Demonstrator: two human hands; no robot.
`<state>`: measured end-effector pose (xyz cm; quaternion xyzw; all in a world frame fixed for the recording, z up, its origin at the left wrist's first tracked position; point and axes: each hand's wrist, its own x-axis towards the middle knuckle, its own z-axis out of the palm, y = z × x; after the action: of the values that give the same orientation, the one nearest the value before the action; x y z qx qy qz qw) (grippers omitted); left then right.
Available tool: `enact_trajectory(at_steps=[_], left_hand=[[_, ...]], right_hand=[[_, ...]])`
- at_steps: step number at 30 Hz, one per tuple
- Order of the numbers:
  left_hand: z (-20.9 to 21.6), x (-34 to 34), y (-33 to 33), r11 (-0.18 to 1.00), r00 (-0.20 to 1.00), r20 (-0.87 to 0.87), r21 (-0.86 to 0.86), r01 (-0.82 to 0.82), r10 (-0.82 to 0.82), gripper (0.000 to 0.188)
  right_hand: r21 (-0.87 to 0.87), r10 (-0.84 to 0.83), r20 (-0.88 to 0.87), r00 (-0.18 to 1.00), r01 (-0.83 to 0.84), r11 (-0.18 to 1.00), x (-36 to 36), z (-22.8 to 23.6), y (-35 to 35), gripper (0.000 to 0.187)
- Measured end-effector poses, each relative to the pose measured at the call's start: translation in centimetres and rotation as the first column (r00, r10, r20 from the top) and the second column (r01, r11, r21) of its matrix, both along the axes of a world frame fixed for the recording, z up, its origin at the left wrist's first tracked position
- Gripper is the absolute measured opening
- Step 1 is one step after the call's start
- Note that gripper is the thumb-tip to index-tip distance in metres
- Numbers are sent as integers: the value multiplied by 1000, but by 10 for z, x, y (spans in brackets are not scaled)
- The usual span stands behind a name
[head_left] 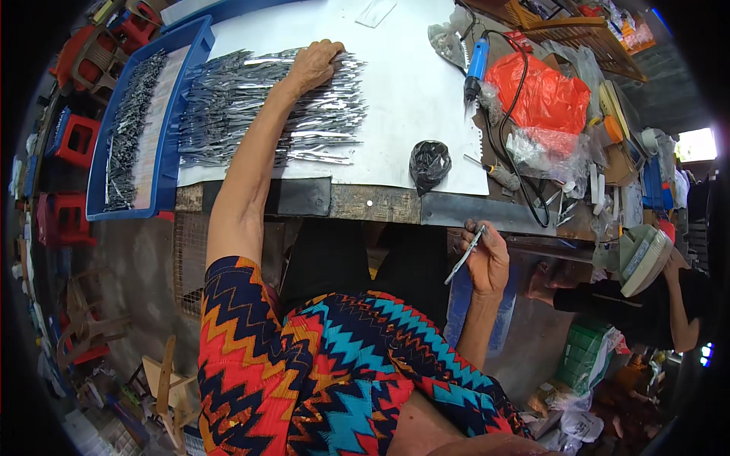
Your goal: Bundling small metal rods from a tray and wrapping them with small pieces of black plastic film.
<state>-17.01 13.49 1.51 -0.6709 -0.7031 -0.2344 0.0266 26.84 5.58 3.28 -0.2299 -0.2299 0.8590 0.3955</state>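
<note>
Many thin, silvery metal strips lie side by side in a broad layer on the white sheet covering the table. Over the far right part of this layer reaches my left hand, its fingers curled down among the strip ends; whatever they grip is hidden. Below the table's front edge, my right hand pinches one slim metal strip between thumb and fingers, tilted. To the left of the layer stands a blue tray holding a dense row of small dark metal pieces.
A knotted black plastic bag sits near the front edge. On the right are a blue corded power tool, a red plastic bag, a screwdriver and clutter. A person in black is beside a grey-green device.
</note>
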Motion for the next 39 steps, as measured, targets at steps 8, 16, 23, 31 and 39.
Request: enact_trajectory(at_steps=[8,16,23,31,39], left_hand=[[9,-8,-14,978,922,386,-186,95,-16,53],[4,-11,-19,976,969,239,-185,113,-67,61],[-9,-5,-24,986,996,-79,-163,22,-36,52],[27,36,-50,981,975,156,140,134,-156,35],[59,185,-148,914,548,828,-126,385,-117,28]], right_hand=[[12,13,46,999,-14,1000,-15,7,-5,16],[32,-14,109,994,10,999,-24,9,-4,14],[190,-117,279,953,65,980,-35,16,-9,16],[423,-283,365,887,113,899,-64,32,-8,13],[607,-366,540,758,-50,793,-95,33,-22,8]])
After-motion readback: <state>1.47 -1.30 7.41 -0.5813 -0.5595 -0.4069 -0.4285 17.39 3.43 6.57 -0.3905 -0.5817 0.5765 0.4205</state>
